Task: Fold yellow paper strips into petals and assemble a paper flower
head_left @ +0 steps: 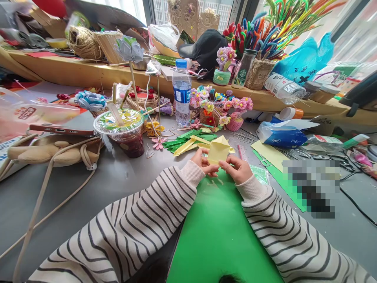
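Between my two hands is a folded piece of yellow paper (pixel 218 150), held up above the near edge of the paper pile. My left hand (pixel 203 162) has its fingers closed on the paper's left side. At the lower right corner, my right hand (pixel 237 169) pinches the same paper. Just behind lie folded green paper strips (pixel 184 142) and folded yellow paper strips (pixel 188 146). Below my hands a green sheet (pixel 224 228) covers the near part of the table, with a few small pale scraps (pixel 217 181) on it.
Left stand a lidded drink cup (pixel 126 137) and a bag with a phone (pixel 64 129) on top. A water bottle (pixel 181 94) and flower crafts (pixel 218 106) stand behind. To the right are green-handled scissors (pixel 264 160), a blue tissue pack (pixel 281 135) and black cables (pixel 357 202).
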`<state>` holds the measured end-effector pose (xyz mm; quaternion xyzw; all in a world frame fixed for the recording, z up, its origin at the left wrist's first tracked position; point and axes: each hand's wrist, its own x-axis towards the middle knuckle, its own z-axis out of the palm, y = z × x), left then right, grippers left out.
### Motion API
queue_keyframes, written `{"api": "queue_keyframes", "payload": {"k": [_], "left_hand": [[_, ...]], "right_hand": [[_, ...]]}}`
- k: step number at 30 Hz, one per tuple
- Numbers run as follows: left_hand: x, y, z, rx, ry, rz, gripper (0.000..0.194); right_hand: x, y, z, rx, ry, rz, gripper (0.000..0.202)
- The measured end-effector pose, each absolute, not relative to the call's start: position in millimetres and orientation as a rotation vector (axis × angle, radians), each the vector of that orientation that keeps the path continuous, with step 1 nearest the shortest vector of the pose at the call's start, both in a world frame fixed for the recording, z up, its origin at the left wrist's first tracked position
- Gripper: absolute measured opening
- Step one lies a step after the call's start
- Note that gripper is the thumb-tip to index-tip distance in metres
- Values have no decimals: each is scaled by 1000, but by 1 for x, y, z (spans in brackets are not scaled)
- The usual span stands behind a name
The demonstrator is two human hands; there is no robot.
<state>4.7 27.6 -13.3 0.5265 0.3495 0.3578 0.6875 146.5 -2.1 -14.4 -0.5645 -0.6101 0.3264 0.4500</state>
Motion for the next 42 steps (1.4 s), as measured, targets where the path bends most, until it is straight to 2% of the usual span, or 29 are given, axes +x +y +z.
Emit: {"api": "queue_keyframes", "payload": {"k": [5,9,16,19,28,35,42], "left_hand": [[5,29,-12,1142,827,953,46],[5,33,-13,1116,880,1013,37],[2,37,-12,1081,922,952,18],[0,38,-15,1106,917,936,18],[2,37,-15,1114,1003,947,15],[0,36,-11,1117,996,934,15],[0,34,-10,1060,955,864,29]], "right_hand": [[146,-2,-14,-1426,-1454,878,29],[147,0,-15,-1408,-1381,956,31],[155,10,-18,-1317,-844,1003,38],[155,10,-18,-1276,-852,1025,39],[149,5,-17,-1257,-943,1125,26],[148,2,-13,-1228,-1017,1205,33],[149,1,-15,-1277,-1080,1238,31]]}}
